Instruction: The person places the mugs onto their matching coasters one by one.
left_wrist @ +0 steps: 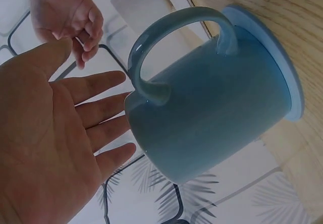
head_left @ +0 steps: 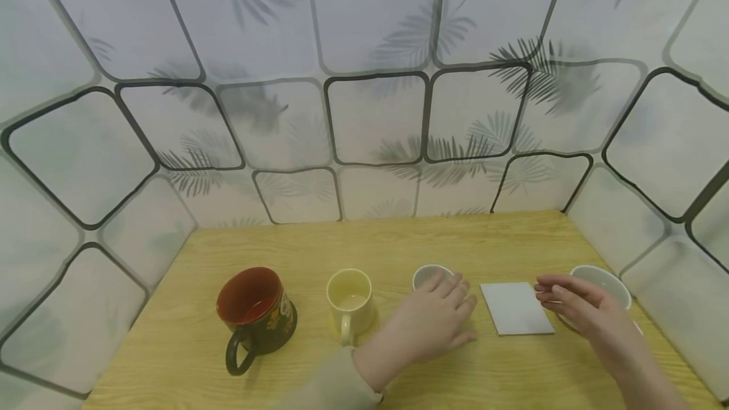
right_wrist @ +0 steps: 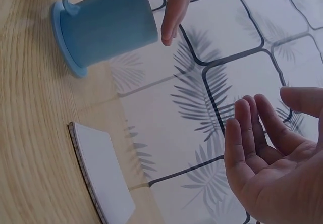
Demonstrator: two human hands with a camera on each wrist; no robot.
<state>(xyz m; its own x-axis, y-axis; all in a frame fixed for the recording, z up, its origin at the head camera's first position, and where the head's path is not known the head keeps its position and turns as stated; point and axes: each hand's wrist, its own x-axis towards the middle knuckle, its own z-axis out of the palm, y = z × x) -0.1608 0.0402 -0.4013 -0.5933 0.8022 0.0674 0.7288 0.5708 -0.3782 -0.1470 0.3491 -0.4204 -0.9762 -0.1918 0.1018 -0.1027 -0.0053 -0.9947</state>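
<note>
A blue mug [left_wrist: 212, 103] with a loop handle stands on a round blue base, a coaster or its own foot. My left hand [head_left: 427, 318] hovers at its rim, and its fingers [left_wrist: 103, 105] are spread and hold nothing; in the head view it hides most of that mug. A square white coaster [head_left: 516, 309] with a dark edge lies flat to the right of the mug. My right hand [head_left: 592, 315] is raised beyond the coaster, in front of a white cup [head_left: 604, 285] which it partly covers. Its fingers [right_wrist: 242, 133] are loosely bent around nothing.
To the left stand a yellow mug [head_left: 349, 296] and a dark mug [head_left: 256, 309] with a red inside, both with handles toward me. The wooden table [head_left: 307, 242] ends at walls [head_left: 376, 119] with a leaf-and-grid pattern at the back and both sides.
</note>
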